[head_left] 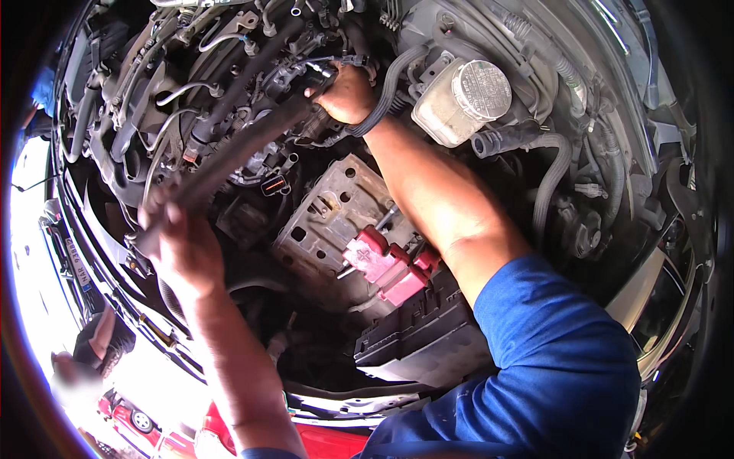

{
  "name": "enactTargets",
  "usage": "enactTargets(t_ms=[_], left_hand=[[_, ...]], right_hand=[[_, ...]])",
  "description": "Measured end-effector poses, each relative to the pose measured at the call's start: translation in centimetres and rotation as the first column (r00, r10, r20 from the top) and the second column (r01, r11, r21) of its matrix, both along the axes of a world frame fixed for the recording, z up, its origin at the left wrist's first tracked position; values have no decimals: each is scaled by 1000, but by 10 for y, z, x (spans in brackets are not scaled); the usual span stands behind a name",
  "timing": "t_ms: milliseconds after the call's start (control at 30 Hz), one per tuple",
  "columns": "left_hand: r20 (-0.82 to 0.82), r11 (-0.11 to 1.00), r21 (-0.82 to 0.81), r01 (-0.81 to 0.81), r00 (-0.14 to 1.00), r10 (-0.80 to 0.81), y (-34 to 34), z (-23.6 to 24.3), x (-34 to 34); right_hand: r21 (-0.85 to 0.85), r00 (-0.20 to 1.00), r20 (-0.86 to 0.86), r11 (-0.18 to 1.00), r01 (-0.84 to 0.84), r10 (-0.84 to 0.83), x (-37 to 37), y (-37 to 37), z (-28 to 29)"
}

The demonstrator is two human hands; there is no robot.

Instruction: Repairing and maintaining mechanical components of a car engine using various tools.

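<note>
A long dark bar or pipe [241, 150] runs diagonally across the engine bay, blurred in places. My left hand [177, 233] has its fingers wrapped round the lower-left end. My right hand [344, 93] is closed at the upper-right end, among metal fittings and hoses; exactly what lies under its fingers is partly hidden. A black braided hose [394, 80] curves over my right wrist. Just left of that hand are engine parts with small pipes [271, 92] and connectors.
A translucent reservoir [462, 99], metal battery tray [321, 206], red plastic terminal cover [378, 266] and black box [405, 340] surround my arms. The bodywork rim [390, 402] borders the bay below. Another person [103, 340] and red cars are outside at lower left.
</note>
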State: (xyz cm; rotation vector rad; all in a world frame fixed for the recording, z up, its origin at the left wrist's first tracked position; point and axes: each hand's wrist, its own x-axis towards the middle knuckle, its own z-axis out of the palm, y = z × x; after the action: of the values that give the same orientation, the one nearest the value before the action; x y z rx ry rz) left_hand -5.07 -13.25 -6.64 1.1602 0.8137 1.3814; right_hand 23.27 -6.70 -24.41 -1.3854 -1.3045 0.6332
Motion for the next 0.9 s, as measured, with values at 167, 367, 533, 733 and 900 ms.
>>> enactTargets(t_ms=[167, 367, 533, 733, 900], left_hand=[[146, 999, -11, -49, 988, 50, -15, -9, 13], [22, 864, 385, 325, 933, -360, 98, 66, 82], [69, 763, 295, 575, 783, -618, 107, 72, 84], [42, 756, 250, 605, 773, -633, 107, 78, 87], [86, 735, 229, 638, 739, -668, 111, 77, 90]], right_hand=[[-84, 991, 119, 994, 70, -60, 5, 0, 2], [-192, 980, -197, 981, -12, -27, 1, 11, -8], [-278, 900, -434, 957, -81, -50, -3, 5, -9], [-287, 856, -510, 955, -78, -84, -5, 9, -6], [-290, 959, -260, 956, 33, -112, -2, 9, -7]])
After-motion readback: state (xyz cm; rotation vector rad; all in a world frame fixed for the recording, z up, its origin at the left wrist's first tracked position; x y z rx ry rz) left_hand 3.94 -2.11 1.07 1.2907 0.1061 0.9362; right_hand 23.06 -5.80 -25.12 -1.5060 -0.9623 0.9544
